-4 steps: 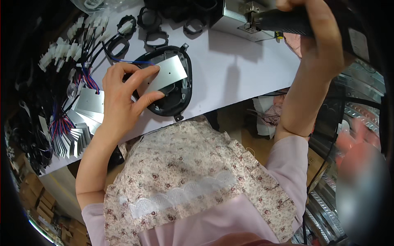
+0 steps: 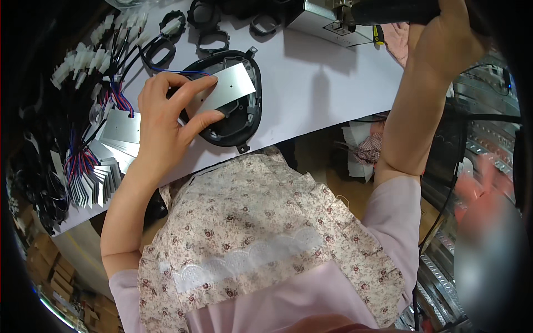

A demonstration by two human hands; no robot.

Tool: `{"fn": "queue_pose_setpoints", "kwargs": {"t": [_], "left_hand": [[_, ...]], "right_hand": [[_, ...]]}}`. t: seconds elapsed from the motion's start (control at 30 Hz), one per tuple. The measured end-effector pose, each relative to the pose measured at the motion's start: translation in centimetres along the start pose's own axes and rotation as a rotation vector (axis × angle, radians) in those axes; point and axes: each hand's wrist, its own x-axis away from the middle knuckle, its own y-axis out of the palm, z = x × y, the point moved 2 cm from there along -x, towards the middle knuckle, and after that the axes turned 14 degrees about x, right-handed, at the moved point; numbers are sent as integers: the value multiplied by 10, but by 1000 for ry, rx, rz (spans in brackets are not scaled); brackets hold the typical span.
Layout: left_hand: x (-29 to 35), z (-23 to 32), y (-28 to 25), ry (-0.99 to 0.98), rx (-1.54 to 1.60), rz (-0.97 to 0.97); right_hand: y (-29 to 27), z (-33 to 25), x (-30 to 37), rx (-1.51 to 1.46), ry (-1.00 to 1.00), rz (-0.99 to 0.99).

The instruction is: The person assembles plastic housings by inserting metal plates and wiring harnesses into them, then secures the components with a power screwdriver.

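My left hand (image 2: 161, 114) holds a flat silver metal plate (image 2: 232, 89) between thumb and forefinger. The plate is tilted over a black rounded housing (image 2: 252, 125) on the table, covering part of its inside. A thin blue wire runs from near the fingers toward the left. At the upper right, my right hand (image 2: 452, 47) grips a black cylindrical tool that looks like an electric screwdriver (image 2: 394, 11). Its front end is by the fittings of a silver metal box (image 2: 358, 39); the tip itself is not clear. My right fingers are partly cut off by the frame's edge.
Left of my left hand lie stacked metal plates (image 2: 123, 127) with red and blue wires and white connectors (image 2: 78, 66). Black frame parts (image 2: 213, 41) lie behind the housing. A yellow-and-black object (image 2: 378, 35) and pink cloth (image 2: 397, 41) sit beside the box.
My right hand and the screwdriver have shifted right, slightly away from the box's fittings. The view has shifted a little; my left hand keeps its pinch on the plate.
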Motion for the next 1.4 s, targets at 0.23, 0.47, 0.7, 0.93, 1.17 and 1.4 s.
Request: {"fn": "queue_pose_setpoints", "kwargs": {"t": [0.23,0.47,0.7,0.93,1.17,1.4], "left_hand": [[-2,-5,2,20,10,25],[2,-14,6,46,23,47],[5,-15,6,11,33,49],[6,-16,7,-1,37,39],[4,-16,5,1,57,46],[-1,-10,6,6,30,38]], "right_hand": [[3,7,10,-296,71,-98],[39,15,29,-573,43,-307],[82,-9,45,-499,153,-409],[90,-25,49,-521,330,-467],[94,-30,43,-383,-34,-604],[88,-31,33,-193,-469,-748]]}}
